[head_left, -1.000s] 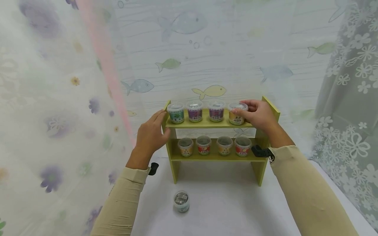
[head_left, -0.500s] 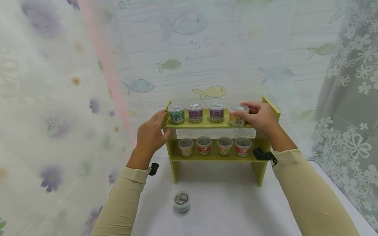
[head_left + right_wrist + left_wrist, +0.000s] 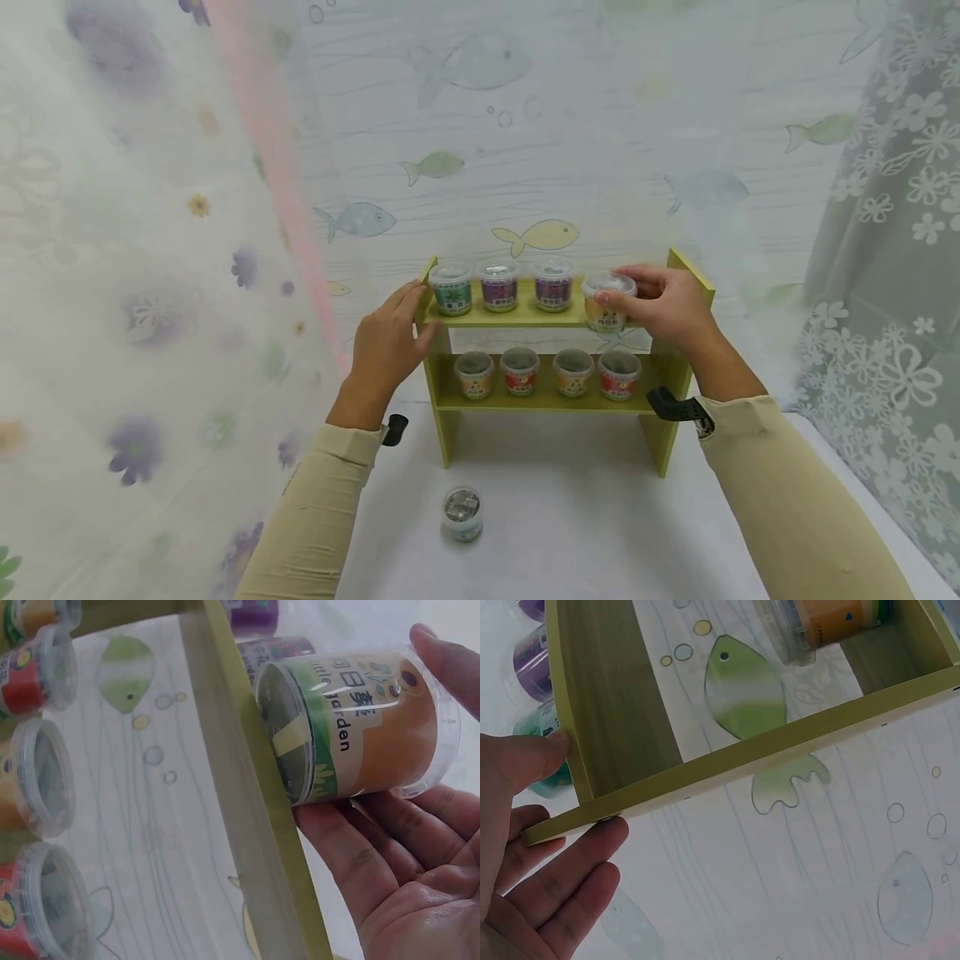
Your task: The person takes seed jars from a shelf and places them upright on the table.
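Note:
My right hand [image 3: 671, 308] grips a small clear plastic tub with an orange label [image 3: 382, 724], thumb on one side and fingers on the other. The tub is tilted in front of the upper board's front edge, its bottom showing in the right wrist view. My left hand [image 3: 386, 342] holds the upper left corner of the yellow-green wooden shelf [image 3: 517, 317]. In the left wrist view its thumb [image 3: 536, 759] presses the board while the fingers lie along the outside of the side panel. Nearest to it stands a green-labelled tub [image 3: 452, 292].
Two purple-labelled tubs [image 3: 498, 292] share the upper board. Several orange- and red-labelled tubs [image 3: 521, 379] line the lower one. A single tub [image 3: 462, 512] stands on the white tabletop [image 3: 570, 533] in front. Patterned curtains [image 3: 465, 100] hang behind and beside the shelf.
My right hand has drawn the orange-labelled tub forward, from standing on the upper board to in front of its edge. My left hand has stayed on the shelf's corner.

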Demonstrator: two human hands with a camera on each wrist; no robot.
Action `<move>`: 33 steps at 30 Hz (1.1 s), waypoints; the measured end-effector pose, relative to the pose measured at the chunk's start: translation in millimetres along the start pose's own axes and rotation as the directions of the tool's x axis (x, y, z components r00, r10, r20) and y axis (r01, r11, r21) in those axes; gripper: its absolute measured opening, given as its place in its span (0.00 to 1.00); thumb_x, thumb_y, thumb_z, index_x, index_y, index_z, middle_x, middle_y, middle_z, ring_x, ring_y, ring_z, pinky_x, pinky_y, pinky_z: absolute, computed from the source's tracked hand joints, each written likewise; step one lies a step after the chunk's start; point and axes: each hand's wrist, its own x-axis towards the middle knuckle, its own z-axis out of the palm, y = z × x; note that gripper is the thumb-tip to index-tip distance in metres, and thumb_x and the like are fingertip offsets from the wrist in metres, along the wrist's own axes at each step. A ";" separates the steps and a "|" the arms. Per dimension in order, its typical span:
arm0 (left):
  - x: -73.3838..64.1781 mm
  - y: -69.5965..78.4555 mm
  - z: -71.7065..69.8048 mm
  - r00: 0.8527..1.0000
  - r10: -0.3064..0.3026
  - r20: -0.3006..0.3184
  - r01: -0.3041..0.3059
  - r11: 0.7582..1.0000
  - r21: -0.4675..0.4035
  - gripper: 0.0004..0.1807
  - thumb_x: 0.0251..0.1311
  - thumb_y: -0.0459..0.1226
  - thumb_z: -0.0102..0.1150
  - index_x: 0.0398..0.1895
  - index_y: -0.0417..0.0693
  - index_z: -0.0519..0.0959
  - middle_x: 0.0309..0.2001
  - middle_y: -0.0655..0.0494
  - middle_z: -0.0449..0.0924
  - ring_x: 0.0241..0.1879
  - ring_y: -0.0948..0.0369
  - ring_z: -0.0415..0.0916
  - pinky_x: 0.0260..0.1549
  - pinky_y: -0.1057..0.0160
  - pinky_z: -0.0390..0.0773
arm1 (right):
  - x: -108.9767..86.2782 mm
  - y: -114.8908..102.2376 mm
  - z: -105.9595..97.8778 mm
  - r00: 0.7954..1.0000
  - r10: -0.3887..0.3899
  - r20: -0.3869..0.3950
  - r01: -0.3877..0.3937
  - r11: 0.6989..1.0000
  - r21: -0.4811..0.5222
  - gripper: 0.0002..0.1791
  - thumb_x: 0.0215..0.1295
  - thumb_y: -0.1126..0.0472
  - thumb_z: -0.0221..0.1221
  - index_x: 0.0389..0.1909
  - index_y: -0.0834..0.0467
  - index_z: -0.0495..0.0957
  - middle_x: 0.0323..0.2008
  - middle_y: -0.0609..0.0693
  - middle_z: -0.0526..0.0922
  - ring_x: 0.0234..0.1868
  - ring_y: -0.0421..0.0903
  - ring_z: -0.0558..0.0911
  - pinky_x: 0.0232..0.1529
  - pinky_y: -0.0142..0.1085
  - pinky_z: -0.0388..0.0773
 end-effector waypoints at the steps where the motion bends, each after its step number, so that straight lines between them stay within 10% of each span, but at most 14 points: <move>1: 0.3 0.2 0.2 1.000 -0.001 -0.001 0.001 1.000 0.000 0.33 0.61 0.44 0.75 0.66 0.40 0.78 0.67 0.46 0.79 0.47 0.48 0.87 0.36 0.50 0.86 | -1.1 -0.3 0.0 1.000 -0.001 -0.006 0.001 1.000 0.001 0.38 0.60 0.34 0.70 0.68 0.49 0.79 0.53 0.54 0.88 0.38 0.36 0.85 0.38 0.33 0.83; 23: 1.3 1.1 -1.9 1.000 -0.002 -0.016 0.002 1.000 0.024 0.32 0.61 0.44 0.74 0.66 0.39 0.79 0.66 0.45 0.80 0.44 0.47 0.88 0.33 0.50 0.86 | -32.8 -6.3 24.0 0.996 -0.094 0.004 0.092 0.978 0.185 0.32 0.61 0.49 0.75 0.64 0.58 0.81 0.55 0.61 0.87 0.45 0.32 0.88 0.41 0.28 0.85; 33: 0.7 3.8 -3.0 1.000 -0.012 0.000 0.012 0.999 0.030 0.33 0.60 0.44 0.75 0.66 0.39 0.78 0.66 0.45 0.80 0.46 0.47 0.88 0.36 0.49 0.87 | -51.6 14.3 51.6 0.997 -0.035 0.068 0.020 0.978 0.210 0.34 0.59 0.47 0.75 0.63 0.57 0.80 0.54 0.60 0.87 0.45 0.35 0.88 0.37 0.34 0.87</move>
